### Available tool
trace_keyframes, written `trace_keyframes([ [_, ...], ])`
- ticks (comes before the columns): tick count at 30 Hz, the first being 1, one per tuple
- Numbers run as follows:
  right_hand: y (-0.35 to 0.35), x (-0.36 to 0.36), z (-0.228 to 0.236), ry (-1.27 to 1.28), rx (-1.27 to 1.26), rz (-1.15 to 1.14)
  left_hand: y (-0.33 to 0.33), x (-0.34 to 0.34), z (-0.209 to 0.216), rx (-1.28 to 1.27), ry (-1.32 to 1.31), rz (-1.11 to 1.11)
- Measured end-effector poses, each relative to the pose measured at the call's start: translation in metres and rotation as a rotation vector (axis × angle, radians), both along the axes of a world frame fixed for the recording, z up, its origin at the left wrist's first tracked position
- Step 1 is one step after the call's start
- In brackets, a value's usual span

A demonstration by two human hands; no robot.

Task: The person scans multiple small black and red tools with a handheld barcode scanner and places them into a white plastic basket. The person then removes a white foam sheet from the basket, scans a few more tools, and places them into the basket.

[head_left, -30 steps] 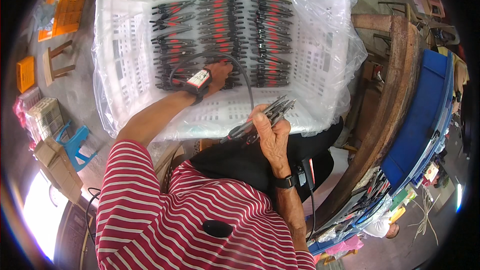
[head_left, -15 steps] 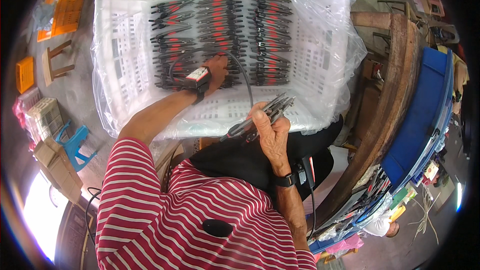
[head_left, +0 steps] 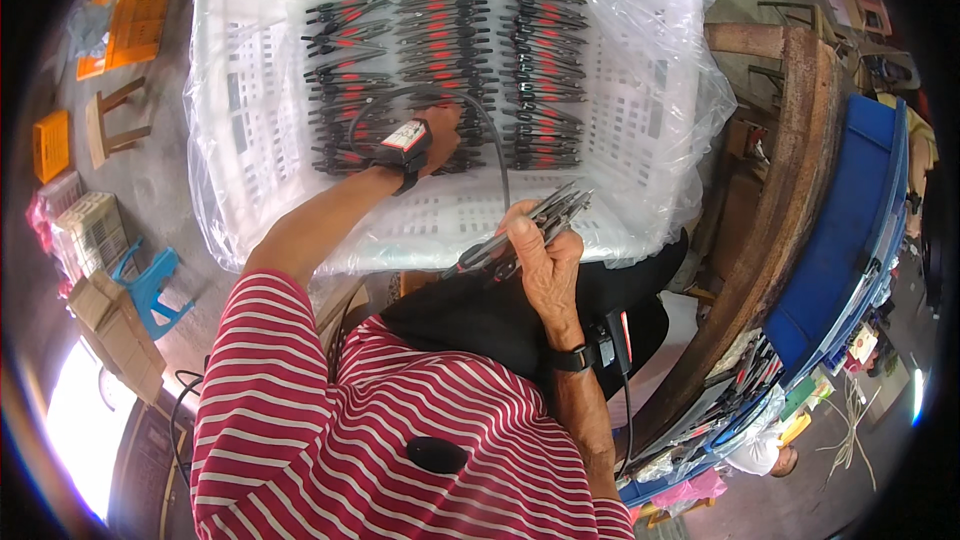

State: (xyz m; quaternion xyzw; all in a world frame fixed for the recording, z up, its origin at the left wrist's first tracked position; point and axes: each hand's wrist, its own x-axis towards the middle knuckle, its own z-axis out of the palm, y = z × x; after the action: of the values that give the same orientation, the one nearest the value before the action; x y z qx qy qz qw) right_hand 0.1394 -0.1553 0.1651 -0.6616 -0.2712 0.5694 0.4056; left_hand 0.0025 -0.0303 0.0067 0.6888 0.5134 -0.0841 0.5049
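Here, in the head view, a big white basket (head_left: 240, 125) with holes in its sides sits in front of the person. A clear plastic sheet (head_left: 690, 185) lines it and hangs over its rim. Inside, lots of thin tools lie in three rows: a left row (head_left: 345, 80), a middle row (head_left: 440, 40) and a right row (head_left: 545, 80). They are mostly black with red bits in the middle, packed close together.

The right hand (head_left: 545, 260) is squeezed around a bundle of tools (head_left: 560, 210), just by the near edge of the basket. The bundle looks grey and dark, with thin pointy tips sticking up to the right. The left hand (head_left: 440, 135) is down in the basket, over the near end of the middle row. Its fingertips are hidden, so I cannot tell if it is gripping anything. A black cable (head_left: 497, 145) curves past it.
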Motion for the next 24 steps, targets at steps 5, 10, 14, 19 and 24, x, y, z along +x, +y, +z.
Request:
trace_keyframes([
  [5,-0.001,-0.001,-0.002,0.000,0.023,-0.009,-0.003,-0.012,-0.012,0.016,-0.103,-0.077],
  [10,-0.002,0.000,-0.001,0.018,-0.009,0.000,-0.005,-0.033,-0.023,-0.036,-0.153,-0.353],
  [14,-0.001,0.001,-0.002,-0.034,-0.009,0.030,-0.014,-0.038,-0.025,0.051,-0.026,-0.608],
  [19,-0.002,0.000,-0.002,-0.005,-0.013,0.005,-0.025,-0.041,-0.026,0.301,0.018,-0.722],
  [24,-0.002,-0.001,-0.002,0.014,-0.020,-0.012,-0.023,-0.042,-0.028,0.234,0.041,-0.782],
])
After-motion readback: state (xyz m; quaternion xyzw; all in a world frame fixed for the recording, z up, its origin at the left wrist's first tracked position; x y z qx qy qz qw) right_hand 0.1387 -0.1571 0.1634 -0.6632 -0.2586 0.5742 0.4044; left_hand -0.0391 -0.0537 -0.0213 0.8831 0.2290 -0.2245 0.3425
